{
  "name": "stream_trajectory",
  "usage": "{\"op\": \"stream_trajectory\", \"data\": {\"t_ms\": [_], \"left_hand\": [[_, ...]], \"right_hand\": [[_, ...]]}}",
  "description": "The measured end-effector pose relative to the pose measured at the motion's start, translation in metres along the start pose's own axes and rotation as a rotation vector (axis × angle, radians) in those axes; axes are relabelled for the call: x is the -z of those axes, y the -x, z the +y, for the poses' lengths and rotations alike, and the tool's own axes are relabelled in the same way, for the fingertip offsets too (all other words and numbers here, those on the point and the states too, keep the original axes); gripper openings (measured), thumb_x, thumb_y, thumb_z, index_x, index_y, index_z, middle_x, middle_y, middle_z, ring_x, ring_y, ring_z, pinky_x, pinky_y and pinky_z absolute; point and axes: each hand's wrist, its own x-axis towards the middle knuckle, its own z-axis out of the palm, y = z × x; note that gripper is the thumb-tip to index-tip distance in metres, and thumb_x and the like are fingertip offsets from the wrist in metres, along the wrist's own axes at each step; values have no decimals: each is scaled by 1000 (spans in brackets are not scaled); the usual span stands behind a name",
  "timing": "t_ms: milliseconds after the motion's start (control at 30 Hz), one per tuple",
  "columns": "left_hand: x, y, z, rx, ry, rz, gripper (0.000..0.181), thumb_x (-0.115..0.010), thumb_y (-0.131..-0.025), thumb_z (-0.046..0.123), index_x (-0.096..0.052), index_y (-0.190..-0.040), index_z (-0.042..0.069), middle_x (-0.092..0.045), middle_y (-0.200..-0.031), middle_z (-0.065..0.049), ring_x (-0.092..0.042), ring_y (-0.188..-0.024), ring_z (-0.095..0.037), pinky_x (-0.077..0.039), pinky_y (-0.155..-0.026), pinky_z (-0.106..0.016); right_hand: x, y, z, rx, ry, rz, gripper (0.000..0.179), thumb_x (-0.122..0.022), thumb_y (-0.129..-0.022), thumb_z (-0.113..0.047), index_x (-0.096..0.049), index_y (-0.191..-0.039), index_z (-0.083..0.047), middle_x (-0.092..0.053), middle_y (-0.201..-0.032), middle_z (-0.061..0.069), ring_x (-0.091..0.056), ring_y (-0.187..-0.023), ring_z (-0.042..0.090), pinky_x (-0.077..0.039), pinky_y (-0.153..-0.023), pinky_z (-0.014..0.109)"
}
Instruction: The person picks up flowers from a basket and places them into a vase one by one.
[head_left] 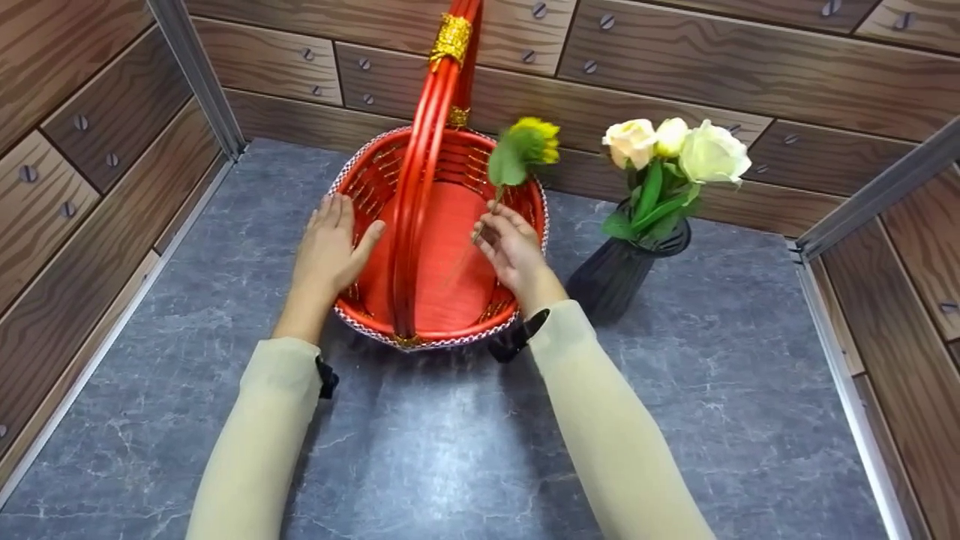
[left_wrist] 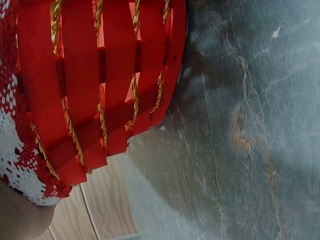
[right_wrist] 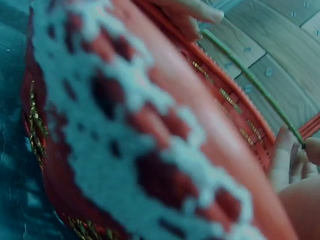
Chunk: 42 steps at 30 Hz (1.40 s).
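Note:
A red woven basket [head_left: 457, 255] with a tall arched handle and a white-and-red trimmed rim stands on the grey surface. My left hand [head_left: 328, 247] rests on its left rim, fingers straight and thumb spread over the inside. In the left wrist view, part of that hand shows against the trim beside the slatted basket side [left_wrist: 85, 65]. Above the basket's right half, my right hand [head_left: 514, 244] pinches the thin stem of a yellow flower [head_left: 536, 140], whose head points up and away. The right wrist view shows the green stem [right_wrist: 255, 87] between the fingertips.
To the right stands a dark vase [head_left: 611, 281] holding pale roses [head_left: 712, 152] and green leaves. Wood-patterned panels [head_left: 675, 67] enclose the back and both sides, with metal strips [head_left: 847, 405] along the edges. The basket handle [head_left: 427, 165] arches between my hands.

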Motion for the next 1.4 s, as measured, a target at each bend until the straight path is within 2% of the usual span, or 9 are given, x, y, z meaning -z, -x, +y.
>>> {"op": "stream_trajectory", "data": {"t_ms": [133,400,600,900,1033,1200,1400], "left_hand": [[0,0,-1,-1,3,-4,95,-25,-98,70,-21,-156,-5,-18,-163,-24,-10,-153,-38,-7,-125,-48],[-1,0,0,-3,1,-13,97,-22,-97,73,-21,-156,-5,-18,-162,-25,-10,-153,-39,-6,-125,-49],[-1,-1,1,-8,5,-19,97,-22,-97,72,-20,-156,-5,-18,-163,-25,-9,-153,-38,-6,-125,-49],[0,0,0,-15,14,-8,95,-25,-98,70,-22,-155,-6,-19,-162,-25,-9,-153,-38,-5,-125,-50],[2,-1,0,-16,16,-18,96,-24,-98,71,-20,-156,-6,-17,-163,-25,-7,-153,-38,-4,-125,-49],[2,0,-1,-16,20,-18,96,-22,-98,71,-19,-155,-6,-16,-162,-26,-6,-153,-38,-3,-125,-49],[1,1,-2,-26,31,-7,97,-24,-98,71,-21,-155,-7,-17,-162,-27,-7,-153,-39,-4,-125,-50]], "right_hand": [[-3,10,-3,5,86,3,15,-58,-97,2,-64,-107,-8,-63,-85,3,-63,-74,14,-57,-69,25],[-3,31,-13,63,179,-13,23,-61,-96,-1,-61,-119,0,-64,-84,3,-65,-72,14,-60,-69,27],[2,48,-25,128,215,-52,11,-61,-95,1,-65,-104,-3,-65,-79,6,-64,-66,15,-60,-62,28],[6,76,-48,206,340,-88,8,-60,-96,-4,-63,-102,-1,-64,-81,9,-64,-65,16,-61,-62,32],[5,89,-60,272,382,-126,4,-61,-96,-3,-63,-100,-2,-64,-84,11,-65,-68,17,-62,-63,33],[2,107,-78,369,419,-154,11,-63,-95,-3,-62,-104,3,-66,-87,12,-67,-71,18,-62,-64,33],[5,126,-102,502,424,-120,8,-63,-93,3,-63,-100,6,-70,-81,11,-70,-69,19,-62,-65,34]]}}
